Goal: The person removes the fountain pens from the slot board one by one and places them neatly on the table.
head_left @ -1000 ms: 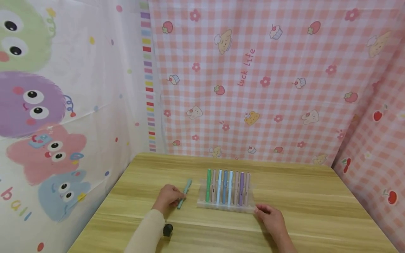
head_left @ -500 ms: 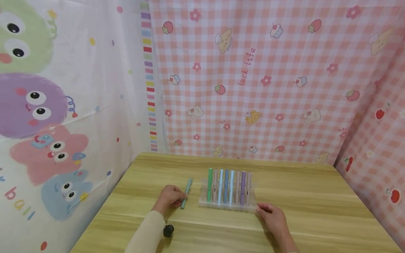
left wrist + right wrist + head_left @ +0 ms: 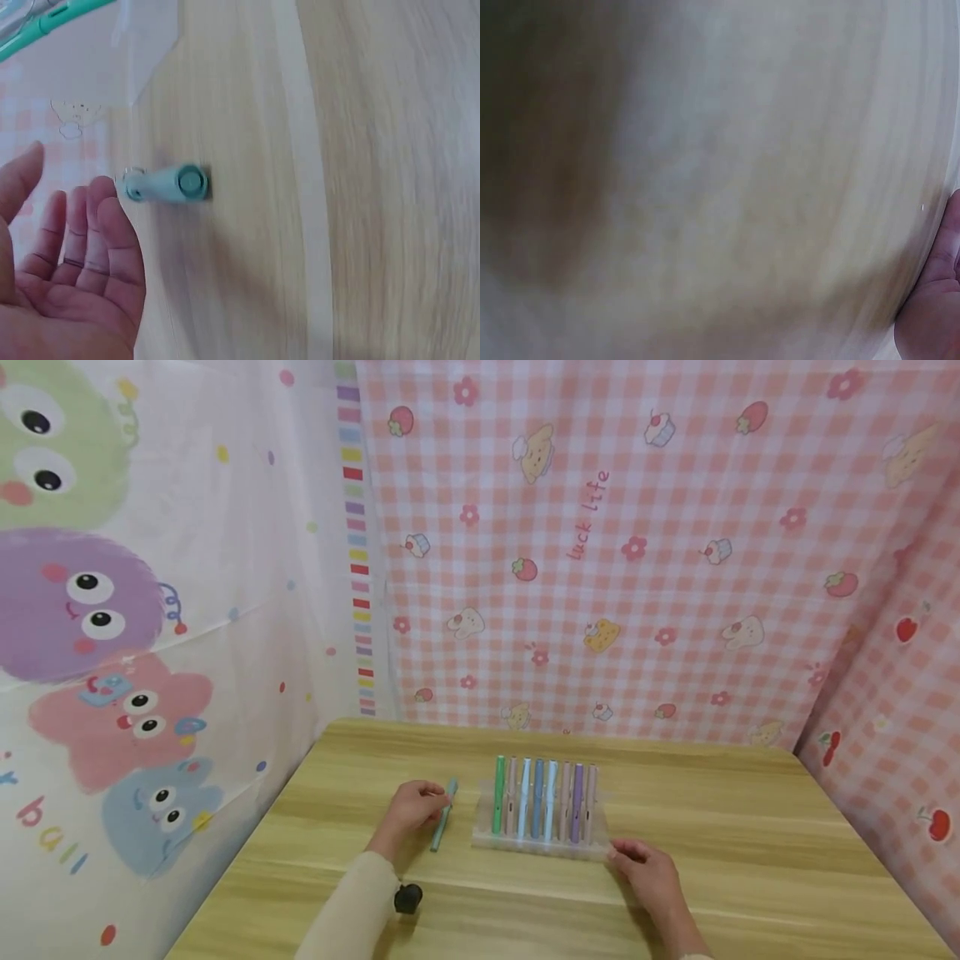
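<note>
A grey-green pen (image 3: 444,818) lies on the table left of a clear pen holder (image 3: 540,846). My left hand (image 3: 418,806) is beside this pen, fingertips at its upper part. In the left wrist view the fingers of the left hand (image 3: 82,262) are loosely bent and spread from the thumb, and the pen (image 3: 169,184) is seen nearly end-on just past the fingertips. My right hand (image 3: 648,872) pinches the holder's front right corner. Several pens stand in the holder, among them a green pen (image 3: 498,795) and a purple pen (image 3: 577,803). The right wrist view shows only the hand's edge.
The wooden table (image 3: 750,827) runs back to a pink checked cloth (image 3: 480,568). A white cloth with cartoon figures (image 3: 247,610) hangs on the left, and another checked cloth (image 3: 892,710) on the right. A black camera (image 3: 408,898) sits at the left wrist.
My left hand has slid away from me along the grey-green pen, from its middle toward its far end. The pen has shifted slightly right. The right hand stays at the holder's corner.
</note>
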`<state>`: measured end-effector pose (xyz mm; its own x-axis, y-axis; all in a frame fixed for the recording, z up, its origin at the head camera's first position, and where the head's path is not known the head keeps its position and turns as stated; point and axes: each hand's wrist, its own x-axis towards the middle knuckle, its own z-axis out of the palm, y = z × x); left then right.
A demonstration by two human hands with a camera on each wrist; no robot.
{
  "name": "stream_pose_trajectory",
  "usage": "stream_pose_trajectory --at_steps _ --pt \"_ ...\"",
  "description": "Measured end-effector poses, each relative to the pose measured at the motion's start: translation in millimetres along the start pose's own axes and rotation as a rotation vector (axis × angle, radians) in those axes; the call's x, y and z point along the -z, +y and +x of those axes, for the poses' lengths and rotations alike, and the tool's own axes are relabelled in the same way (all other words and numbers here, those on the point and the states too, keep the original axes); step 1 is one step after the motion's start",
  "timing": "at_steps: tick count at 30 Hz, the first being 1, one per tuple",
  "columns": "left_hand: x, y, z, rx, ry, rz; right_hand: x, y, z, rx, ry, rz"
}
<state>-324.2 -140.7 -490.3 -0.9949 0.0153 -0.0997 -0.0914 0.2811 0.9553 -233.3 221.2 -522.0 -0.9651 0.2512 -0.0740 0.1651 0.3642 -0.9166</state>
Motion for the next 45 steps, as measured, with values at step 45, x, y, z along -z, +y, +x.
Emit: stream_pose_trajectory --at_steps 45 --pt "-71.9 0.6 -3.1 -0.074 -0.183 -0.185 0 5 5.3 0.014 0.000 -0.006"
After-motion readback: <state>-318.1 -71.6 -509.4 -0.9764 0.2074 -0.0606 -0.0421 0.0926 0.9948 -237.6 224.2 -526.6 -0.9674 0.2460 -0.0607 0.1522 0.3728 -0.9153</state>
